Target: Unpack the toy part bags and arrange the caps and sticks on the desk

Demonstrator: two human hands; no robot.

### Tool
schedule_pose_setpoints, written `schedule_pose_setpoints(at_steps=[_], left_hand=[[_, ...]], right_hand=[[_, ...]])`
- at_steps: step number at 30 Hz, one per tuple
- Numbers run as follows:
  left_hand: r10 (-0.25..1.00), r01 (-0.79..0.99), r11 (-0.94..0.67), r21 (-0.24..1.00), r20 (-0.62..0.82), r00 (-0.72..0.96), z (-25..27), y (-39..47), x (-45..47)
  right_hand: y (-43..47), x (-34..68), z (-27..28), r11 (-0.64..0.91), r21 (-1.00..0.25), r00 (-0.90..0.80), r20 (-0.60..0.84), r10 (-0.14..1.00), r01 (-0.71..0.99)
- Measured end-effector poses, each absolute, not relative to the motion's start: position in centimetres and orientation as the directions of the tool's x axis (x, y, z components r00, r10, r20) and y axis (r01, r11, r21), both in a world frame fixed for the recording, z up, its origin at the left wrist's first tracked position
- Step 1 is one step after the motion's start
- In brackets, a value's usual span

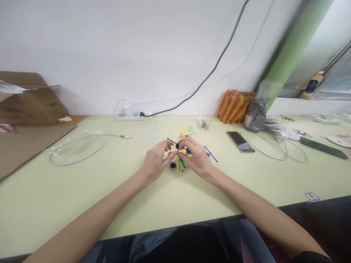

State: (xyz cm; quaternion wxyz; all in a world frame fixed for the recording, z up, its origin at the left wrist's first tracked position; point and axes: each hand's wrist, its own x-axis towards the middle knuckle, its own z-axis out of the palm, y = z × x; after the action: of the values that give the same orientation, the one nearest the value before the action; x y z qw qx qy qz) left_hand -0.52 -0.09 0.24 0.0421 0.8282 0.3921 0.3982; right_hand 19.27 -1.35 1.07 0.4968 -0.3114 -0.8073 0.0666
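In the middle of the table, my right hand (197, 156) pinches a thin black stick with a round black disc (177, 146) on it. My left hand (157, 159) is closed close beside the disc, its fingertips bent in; whether they grip part of the piece is hard to make out. Just below the fingers lies a pile of small coloured plastic sticks (181, 163), partly hidden by both hands. A small round silver part with a dark centre (173, 166) rests at the pile's left. To the right of my right hand is a blue plastic stick (211, 154).
Behind the hands lie red and yellow pieces (185, 134) and a small clear bag (203, 123). A phone (240, 141) and a striped bag (231, 106) are to the right. A grey cable (79, 160), a power strip (134, 116) and a cardboard box (30, 104) stand left.
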Motion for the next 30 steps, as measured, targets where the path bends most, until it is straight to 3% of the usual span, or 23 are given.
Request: schedule_pose_setpoints(at_steps=[5,11,14,20,23,27,30], left_hand=[[0.571,0.485,-0.808,0.333,0.647,0.506,0.3,0.1,-0.7],[0.520,0.477,-0.834,0.279,0.686,0.509,0.7,0.1,-0.8],[0.493,0.439,-0.855,0.275,0.692,0.528,0.5,0.1,-0.7],[0.470,0.434,-0.865,0.252,0.711,0.523,0.4,-0.1,-0.5],[0.433,0.450,-0.875,0.178,0.705,0.562,0.8,-0.1,-0.5],[0.383,0.445,-0.889,0.108,0.708,0.593,1.2,-0.3,-0.3],[0.365,0.458,-0.885,0.082,0.734,0.574,1.5,-0.5,0.0]], right_hand=[[-1.7,18.8,0.4,0.817,-0.448,-0.309,0.769,0.559,0.363],[-2.1,18.7,1.2,0.642,-0.748,-0.216,0.607,0.765,0.170],[-2.1,18.9,2.0,0.533,-0.838,-0.235,0.498,0.835,0.117],[-2.2,18.9,1.9,0.560,-0.813,-0.298,0.501,0.813,0.162],[-2.2,19.1,1.7,0.566,-0.803,-0.315,0.496,0.809,0.189],[-2.2,19.3,1.8,0.568,-0.783,-0.284,0.501,0.818,0.256],[-2.5,19.1,1.9,0.608,-0.767,-0.247,0.560,0.791,0.207]])
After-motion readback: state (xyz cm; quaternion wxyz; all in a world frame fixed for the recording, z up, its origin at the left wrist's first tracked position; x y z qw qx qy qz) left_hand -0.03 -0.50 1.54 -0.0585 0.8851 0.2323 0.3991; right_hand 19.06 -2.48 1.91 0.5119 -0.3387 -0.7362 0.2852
